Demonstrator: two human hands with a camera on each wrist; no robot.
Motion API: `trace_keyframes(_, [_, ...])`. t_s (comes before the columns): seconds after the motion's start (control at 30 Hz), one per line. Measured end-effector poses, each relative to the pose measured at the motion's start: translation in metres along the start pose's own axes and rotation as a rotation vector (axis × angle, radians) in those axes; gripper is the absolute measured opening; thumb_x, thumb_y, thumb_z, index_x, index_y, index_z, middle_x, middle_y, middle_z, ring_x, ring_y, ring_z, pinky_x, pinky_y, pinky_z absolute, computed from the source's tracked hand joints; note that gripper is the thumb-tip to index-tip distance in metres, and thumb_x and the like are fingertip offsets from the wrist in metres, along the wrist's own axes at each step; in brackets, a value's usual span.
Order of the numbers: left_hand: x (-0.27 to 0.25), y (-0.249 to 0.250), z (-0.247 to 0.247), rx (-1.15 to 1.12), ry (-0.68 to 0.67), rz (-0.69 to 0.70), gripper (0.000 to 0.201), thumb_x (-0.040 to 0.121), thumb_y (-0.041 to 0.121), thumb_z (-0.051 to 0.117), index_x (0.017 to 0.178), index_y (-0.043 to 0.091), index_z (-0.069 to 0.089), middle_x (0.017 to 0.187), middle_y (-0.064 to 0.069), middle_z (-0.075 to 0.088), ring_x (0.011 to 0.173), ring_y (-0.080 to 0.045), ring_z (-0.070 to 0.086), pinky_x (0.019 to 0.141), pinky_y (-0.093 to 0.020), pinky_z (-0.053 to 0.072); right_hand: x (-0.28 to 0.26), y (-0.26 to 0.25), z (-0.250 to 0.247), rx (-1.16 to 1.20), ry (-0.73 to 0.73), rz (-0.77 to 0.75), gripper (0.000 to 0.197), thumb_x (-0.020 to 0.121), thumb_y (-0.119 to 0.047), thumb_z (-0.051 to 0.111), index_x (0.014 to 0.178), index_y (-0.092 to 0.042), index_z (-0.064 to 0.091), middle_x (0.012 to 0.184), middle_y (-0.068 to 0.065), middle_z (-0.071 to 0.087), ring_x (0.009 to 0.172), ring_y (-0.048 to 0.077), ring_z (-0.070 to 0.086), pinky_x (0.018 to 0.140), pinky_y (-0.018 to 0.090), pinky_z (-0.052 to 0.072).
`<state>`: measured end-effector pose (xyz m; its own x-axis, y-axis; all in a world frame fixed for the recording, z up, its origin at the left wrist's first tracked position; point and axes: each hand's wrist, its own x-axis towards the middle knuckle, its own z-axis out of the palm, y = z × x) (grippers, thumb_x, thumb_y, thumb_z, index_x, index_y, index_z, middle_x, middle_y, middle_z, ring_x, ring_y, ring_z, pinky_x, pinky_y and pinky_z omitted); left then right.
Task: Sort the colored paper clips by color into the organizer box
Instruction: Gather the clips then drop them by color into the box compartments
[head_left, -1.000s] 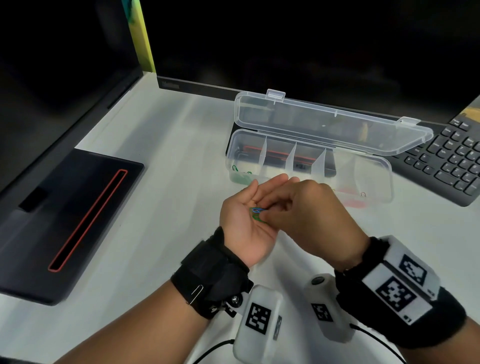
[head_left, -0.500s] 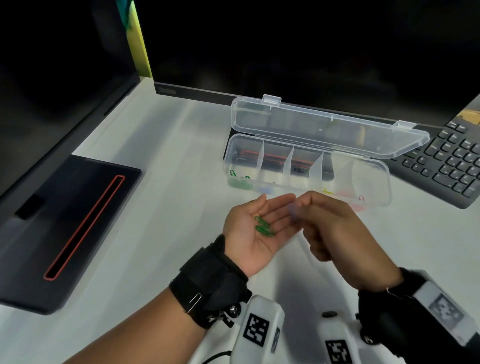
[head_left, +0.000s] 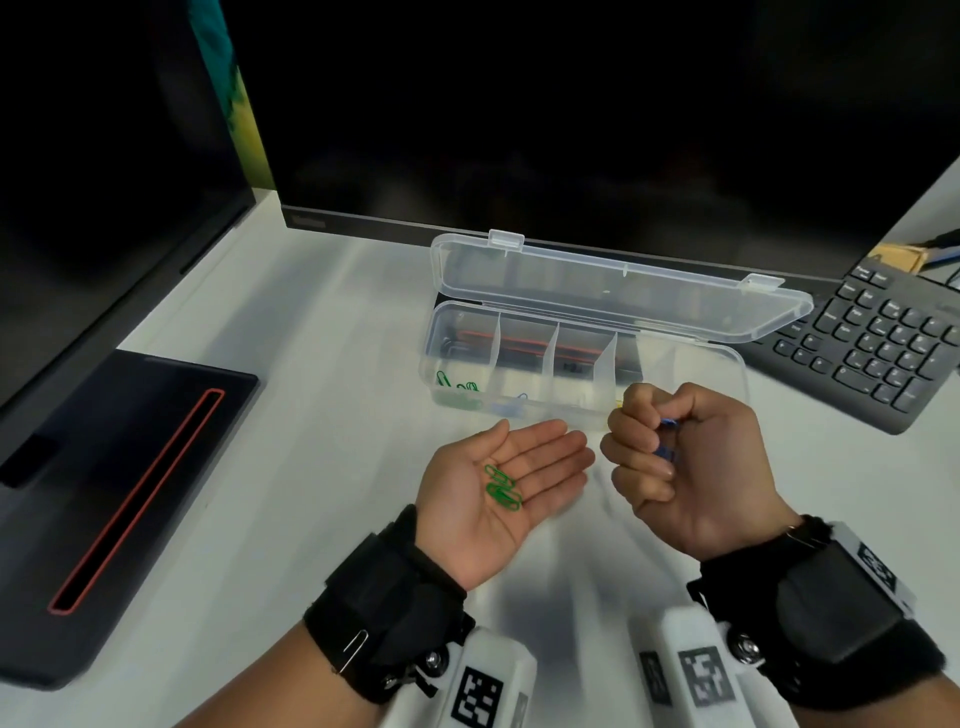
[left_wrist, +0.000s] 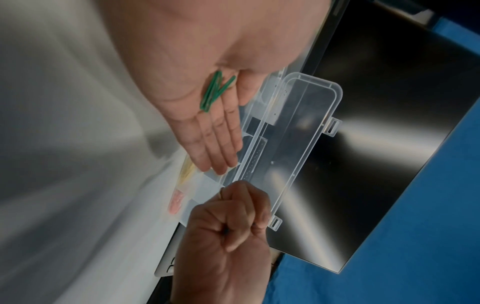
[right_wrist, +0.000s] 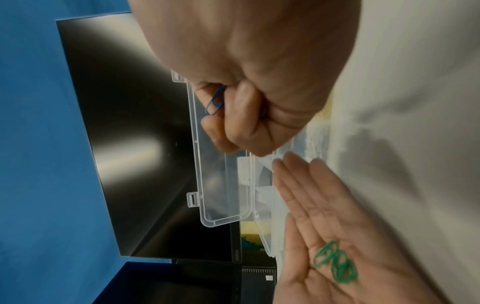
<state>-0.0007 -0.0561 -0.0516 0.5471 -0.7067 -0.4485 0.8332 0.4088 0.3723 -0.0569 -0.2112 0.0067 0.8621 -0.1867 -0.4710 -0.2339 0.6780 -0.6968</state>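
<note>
So my right hand (head_left: 691, 457) is curled tight around blue clips (head_left: 667, 449), just in front of the box (head_left: 587, 410); the blue slot sits forward and to the left. Left hand (head_left: 498, 493) lies flat, green clips (head_left: 503, 488) loose on the palm. White desk (head_left: 311, 415), monitor (head_left: 571, 130) behind.

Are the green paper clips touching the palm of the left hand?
Touching. In the head view the green paper clips lie directly on the upturned palm of the left hand, fingers flat. The right wrist view shows the same.
</note>
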Motion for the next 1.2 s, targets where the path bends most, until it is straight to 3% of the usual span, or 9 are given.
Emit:
trace_keyframes(0.17, [0.000, 0.004, -0.001, -0.029, 0.007, 0.024, 0.047, 0.099, 0.024, 0.039, 0.090, -0.006, 0.074, 0.109, -0.026, 0.069, 0.096, -0.036, 0.070, 0.089, -0.045, 0.051, 0.006, 0.005, 0.006, 0.015, 0.068, -0.038, 0.022, 0.076, -0.008, 0.033, 0.059, -0.010, 0.048, 0.056, 0.004, 0.041, 0.041, 0.012, 0.029, 0.032, 0.018, 0.025])
trace_keyframes(0.27, [0.000, 0.006, -0.002, -0.052, 0.026, 0.047, 0.046, 0.098, 0.024, 0.039, 0.095, -0.007, 0.072, 0.109, -0.026, 0.069, 0.097, -0.036, 0.070, 0.085, -0.043, 0.056, 0.009, 0.002, 0.012, 0.001, 0.087, -0.010, 0.020, 0.076, -0.017, 0.040, 0.056, -0.014, 0.041, 0.050, -0.001, 0.032, 0.037, 0.010, 0.021, 0.035, 0.018, 0.013])
trace_keyframes(0.33, [0.001, 0.008, -0.002, -0.071, 0.038, 0.058, 0.045, 0.098, 0.024, 0.040, 0.095, -0.008, 0.072, 0.108, -0.026, 0.069, 0.095, -0.036, 0.070, 0.081, -0.042, 0.058, 0.012, -0.003, 0.023, -0.086, 0.056, -0.015, 0.035, 0.081, -0.029, 0.044, 0.051, -0.018, 0.031, 0.044, -0.004, 0.019, 0.034, 0.010, 0.013, 0.040, 0.019, 0.006])
trace_keyframes(0.5, [-0.002, 0.019, -0.004, -0.103, 0.079, 0.115, 0.041, 0.098, 0.022, 0.039, 0.103, -0.009, 0.066, 0.106, -0.027, 0.069, 0.093, -0.036, 0.070, 0.082, -0.041, 0.057, 0.038, -0.009, 0.076, -0.518, -0.049, -0.259, 0.047, 0.091, -0.034, 0.050, 0.053, -0.023, 0.024, 0.051, -0.004, 0.014, 0.044, 0.013, 0.010, 0.041, 0.024, 0.010])
trace_keyframes(0.73, [-0.002, 0.026, -0.005, -0.134, 0.125, 0.136, 0.042, 0.098, 0.022, 0.040, 0.099, -0.010, 0.066, 0.100, -0.027, 0.070, 0.085, -0.034, 0.072, 0.073, -0.038, 0.060, 0.078, 0.003, 0.124, -0.927, -0.159, -0.493, 0.048, 0.092, -0.030, 0.056, 0.055, -0.021, 0.027, 0.055, -0.002, 0.023, 0.046, 0.010, 0.023, 0.049, 0.025, 0.026])
trace_keyframes(0.83, [-0.002, 0.026, -0.004, -0.132, 0.125, 0.126, 0.041, 0.097, 0.022, 0.041, 0.096, -0.010, 0.067, 0.095, -0.026, 0.072, 0.077, -0.031, 0.073, 0.068, -0.036, 0.059, 0.093, 0.008, 0.127, -1.018, -0.183, -0.478, 0.047, 0.093, -0.037, 0.053, 0.058, -0.020, 0.026, 0.054, -0.006, 0.026, 0.045, 0.006, 0.028, 0.057, 0.030, 0.026])
trace_keyframes(0.93, [-0.001, 0.027, -0.005, -0.124, 0.128, 0.127, 0.041, 0.097, 0.022, 0.041, 0.093, -0.008, 0.069, 0.091, -0.024, 0.073, 0.072, -0.030, 0.073, 0.070, -0.037, 0.055, 0.102, 0.011, 0.127, -1.085, -0.175, -0.466, 0.048, 0.093, -0.044, 0.049, 0.058, -0.016, 0.030, 0.059, 0.003, 0.028, 0.054, 0.018, 0.026, 0.061, 0.038, 0.028])
trace_keyframes(1.1, [0.001, 0.027, -0.007, -0.135, 0.128, 0.127, 0.042, 0.097, 0.022, 0.039, 0.095, -0.008, 0.068, 0.092, -0.023, 0.073, 0.073, -0.030, 0.073, 0.069, -0.037, 0.054, 0.110, 0.012, 0.122, -1.178, -0.126, -0.483, 0.055, 0.096, -0.046, 0.042, 0.058, -0.008, 0.045, 0.055, 0.006, 0.041, 0.055, 0.021, 0.040, 0.064, 0.038, 0.045])
trace_keyframes(1.2, [0.001, 0.027, -0.007, -0.133, 0.125, 0.123, 0.041, 0.097, 0.023, 0.039, 0.098, -0.007, 0.067, 0.093, -0.023, 0.073, 0.075, -0.029, 0.073, 0.066, -0.034, 0.056, 0.114, 0.011, 0.119, -1.145, -0.103, -0.474, 0.056, 0.096, -0.046, 0.044, 0.052, -0.011, 0.050, 0.051, 0.002, 0.052, 0.057, 0.023, 0.053, 0.077, 0.044, 0.054])
